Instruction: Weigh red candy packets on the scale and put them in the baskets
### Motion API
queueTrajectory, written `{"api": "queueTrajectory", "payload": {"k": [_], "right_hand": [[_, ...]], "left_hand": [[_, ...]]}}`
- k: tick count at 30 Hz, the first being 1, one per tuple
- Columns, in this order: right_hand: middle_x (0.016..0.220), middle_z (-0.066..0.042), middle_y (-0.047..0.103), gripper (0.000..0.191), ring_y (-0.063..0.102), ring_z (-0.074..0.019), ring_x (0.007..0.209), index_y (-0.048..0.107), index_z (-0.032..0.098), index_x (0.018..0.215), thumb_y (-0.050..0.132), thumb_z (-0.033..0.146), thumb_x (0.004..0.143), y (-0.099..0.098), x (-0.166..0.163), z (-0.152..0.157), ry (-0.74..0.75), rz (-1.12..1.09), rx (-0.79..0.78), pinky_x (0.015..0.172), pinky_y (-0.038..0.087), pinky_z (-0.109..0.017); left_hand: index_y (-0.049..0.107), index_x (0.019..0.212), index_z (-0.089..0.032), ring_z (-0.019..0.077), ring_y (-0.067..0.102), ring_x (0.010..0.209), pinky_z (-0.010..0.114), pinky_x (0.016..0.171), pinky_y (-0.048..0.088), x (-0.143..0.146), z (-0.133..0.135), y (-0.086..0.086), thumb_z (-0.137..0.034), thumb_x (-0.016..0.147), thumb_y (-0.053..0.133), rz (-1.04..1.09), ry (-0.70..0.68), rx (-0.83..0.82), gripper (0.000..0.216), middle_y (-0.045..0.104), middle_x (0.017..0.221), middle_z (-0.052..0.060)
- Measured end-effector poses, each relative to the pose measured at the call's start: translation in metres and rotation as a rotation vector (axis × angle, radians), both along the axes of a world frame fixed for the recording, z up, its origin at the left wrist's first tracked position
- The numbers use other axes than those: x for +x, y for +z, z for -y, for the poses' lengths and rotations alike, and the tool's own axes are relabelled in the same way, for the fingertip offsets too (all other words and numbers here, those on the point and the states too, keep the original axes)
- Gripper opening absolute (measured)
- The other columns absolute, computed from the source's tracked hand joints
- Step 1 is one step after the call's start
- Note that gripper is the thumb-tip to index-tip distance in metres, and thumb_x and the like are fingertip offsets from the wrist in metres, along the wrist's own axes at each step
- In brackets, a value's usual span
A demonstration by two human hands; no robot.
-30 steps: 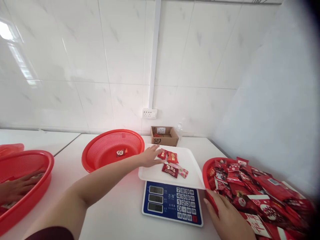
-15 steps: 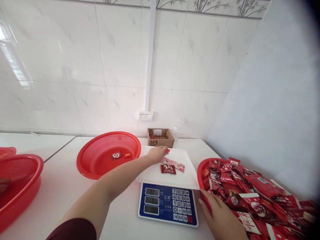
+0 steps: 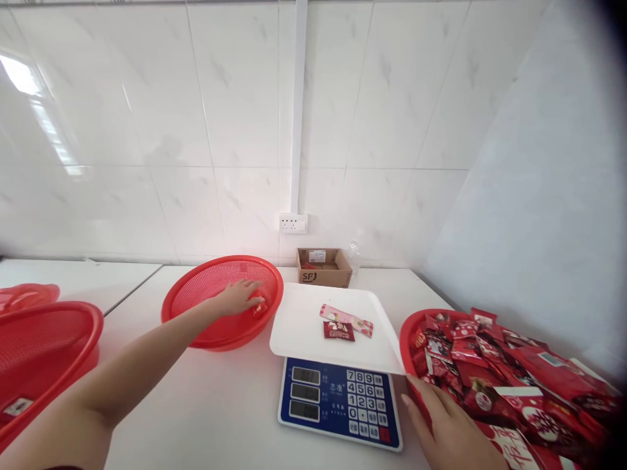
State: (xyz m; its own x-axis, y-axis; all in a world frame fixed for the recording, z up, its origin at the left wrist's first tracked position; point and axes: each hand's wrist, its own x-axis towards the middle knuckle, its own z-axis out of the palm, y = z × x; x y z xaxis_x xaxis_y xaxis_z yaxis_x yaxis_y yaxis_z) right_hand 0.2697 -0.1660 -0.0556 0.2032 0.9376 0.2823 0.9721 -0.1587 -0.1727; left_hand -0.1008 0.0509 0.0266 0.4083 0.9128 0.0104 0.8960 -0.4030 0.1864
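Note:
My left hand [image 3: 238, 297] is over the round red plastic basket [image 3: 196, 287], its fingers spread apart. A small red wrapped packet [image 3: 260, 305] shows just below those fingertips. My right hand [image 3: 448, 418] grips the near left rim of a second red basket [image 3: 405, 336], which is heaped with red snack packets [image 3: 482, 352]. Between the hands stands a blue and white digital scale [image 3: 337, 401] with a wide white pan [image 3: 304, 326]. On the pan lie a dark red packet [image 3: 339, 331] and a long pink packet [image 3: 347, 318].
Another red basket [image 3: 93, 326] is at the left edge, with a red plastic bag [image 3: 34, 294] behind it. A small cardboard box [image 3: 323, 277] sits against the tiled wall, below a socket [image 3: 294, 224]. A pale panel [image 3: 539, 228] rises on the right.
My left hand has moved left from above the scale pan to the red basket, and its fingers have opened from a small red packet. My right hand stays at the basket rim.

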Motion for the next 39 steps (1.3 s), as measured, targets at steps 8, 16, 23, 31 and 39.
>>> {"api": "queueTrajectory", "payload": {"k": [8,16,23,31,39], "right_hand": [[0.119,-0.01,0.065,0.05,0.063,-0.0244,0.103,0.063,0.022,0.116,0.027,0.046,0.089,-0.001,-0.001,0.001,-0.031,0.008,0.013,0.08,0.054,-0.038],[0.119,-0.009,0.064,0.048,0.064,-0.0244,0.102,0.062,0.022,0.116,0.029,0.045,0.09,0.0,-0.002,0.003,-0.041,0.023,0.009,0.079,0.054,-0.037],[0.123,-0.009,0.062,0.051,0.062,-0.0255,0.106,0.06,0.022,0.119,0.026,0.046,0.09,0.003,-0.006,0.004,-0.075,0.006,-0.055,0.081,0.053,-0.039],[0.119,-0.009,0.065,0.049,0.063,-0.0243,0.102,0.062,0.022,0.117,0.028,0.045,0.09,0.007,-0.006,0.005,-0.037,0.007,-0.012,0.081,0.053,-0.037],[0.117,-0.01,0.065,0.05,0.063,-0.026,0.101,0.061,0.022,0.116,0.028,0.048,0.09,-0.006,0.002,0.003,0.024,-0.027,0.032,0.078,0.053,-0.04]], "left_hand": [[0.025,0.146,-0.024,0.0262,0.016,0.143,0.043,0.113,0.018,0.115,0.013,-0.027,-0.064,0.086,0.04,-0.003,-0.498,-0.063,0.074,0.026,0.153,0.009],[0.04,0.135,-0.012,0.032,0.048,0.12,0.044,0.099,0.037,0.197,0.015,-0.047,-0.042,0.09,0.048,0.026,-0.517,0.004,0.054,0.053,0.127,0.019],[0.031,0.14,-0.021,0.0298,0.055,0.111,0.041,0.089,0.045,0.19,0.014,-0.046,-0.028,0.089,0.047,0.075,-0.438,-0.019,0.054,0.057,0.119,0.015],[0.023,0.143,-0.024,0.0162,0.066,0.064,0.024,0.053,0.052,0.149,0.026,-0.023,-0.014,0.075,0.054,0.259,-0.288,-0.125,0.075,0.067,0.094,0.004],[0.022,0.145,-0.019,0.0245,0.059,0.108,0.037,0.088,0.05,0.03,0.018,0.004,-0.022,0.085,0.049,0.33,0.004,0.028,0.065,0.059,0.123,0.013]]}}
